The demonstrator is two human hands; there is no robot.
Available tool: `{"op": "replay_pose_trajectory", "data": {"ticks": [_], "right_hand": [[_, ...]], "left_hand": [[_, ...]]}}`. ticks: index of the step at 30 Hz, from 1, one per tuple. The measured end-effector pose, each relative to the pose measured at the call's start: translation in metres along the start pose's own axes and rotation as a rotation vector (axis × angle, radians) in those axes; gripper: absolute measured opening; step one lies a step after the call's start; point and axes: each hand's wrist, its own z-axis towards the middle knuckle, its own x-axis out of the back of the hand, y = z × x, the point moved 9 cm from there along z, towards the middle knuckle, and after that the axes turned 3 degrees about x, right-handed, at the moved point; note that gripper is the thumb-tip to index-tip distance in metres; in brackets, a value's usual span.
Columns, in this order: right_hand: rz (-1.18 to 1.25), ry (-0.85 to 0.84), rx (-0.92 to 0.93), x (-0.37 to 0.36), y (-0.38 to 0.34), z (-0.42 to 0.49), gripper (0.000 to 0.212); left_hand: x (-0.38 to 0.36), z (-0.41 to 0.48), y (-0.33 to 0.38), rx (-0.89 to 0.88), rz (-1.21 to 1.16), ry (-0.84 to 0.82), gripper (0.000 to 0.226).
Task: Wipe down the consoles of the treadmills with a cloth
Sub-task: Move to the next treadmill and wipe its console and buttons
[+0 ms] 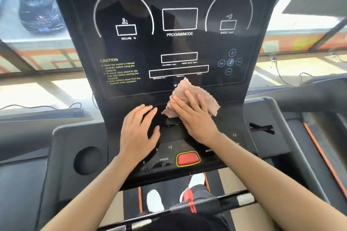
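A black treadmill console (pixel 131 5) fills the middle of the view, with dial outlines and white lettering on its glossy screen. My right hand (pixel 195 116) lies flat with straight fingers on a crumpled pink cloth (pixel 208 97), pressing it against the lower edge of the screen, just above a small black part of the ledge. My left hand (pixel 139 131) rests open beside it on the dark button panel, fingers spread and holding nothing.
A red stop button (pixel 188 158) with a yellow rim sits below my hands, with a red safety cord (pixel 190 197) hanging under it. Grey side trays with a round cup holder (pixel 87 160) flank the console. A handlebar (pixel 234 199) crosses near my body; windows lie behind.
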Motion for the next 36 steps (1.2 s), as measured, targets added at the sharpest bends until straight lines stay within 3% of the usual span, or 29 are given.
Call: {"op": "replay_pose_trajectory", "data": {"ticks": [5, 8, 11, 14, 17, 24, 31, 36], "right_hand": [[0.116, -0.074, 0.135, -0.001, -0.025, 0.014, 0.066], [0.234, 0.017, 0.106, 0.020, -0.016, 0.007, 0.053], [0.218, 0.212, -0.018, 0.039, 0.002, -0.015, 0.030], [0.187, 0.281, -0.224, 0.039, 0.020, -0.036, 0.027], [0.202, 0.313, -0.349, 0.035, 0.023, -0.048, 0.032], [0.239, 0.210, -0.430, 0.008, 0.009, -0.057, 0.046], [0.179, -0.009, -0.450, -0.012, -0.009, -0.061, 0.059], [0.169, -0.042, -0.510, -0.013, -0.004, -0.064, 0.051]], "left_hand": [[0.017, -0.005, -0.008, 0.018, -0.054, 0.097, 0.033], [0.017, 0.003, 0.000, -0.059, -0.053, 0.103, 0.029], [0.011, 0.014, 0.030, -0.267, -0.066, 0.104, 0.027], [-0.017, 0.025, 0.063, -0.496, -0.021, 0.009, 0.034], [-0.053, 0.034, 0.074, -0.573, 0.128, -0.083, 0.045], [-0.043, 0.025, 0.045, -0.393, 0.208, 0.046, 0.038], [-0.029, 0.009, 0.001, -0.311, 0.305, -0.001, 0.044], [-0.014, -0.003, -0.029, -0.228, 0.343, -0.012, 0.047]]}}
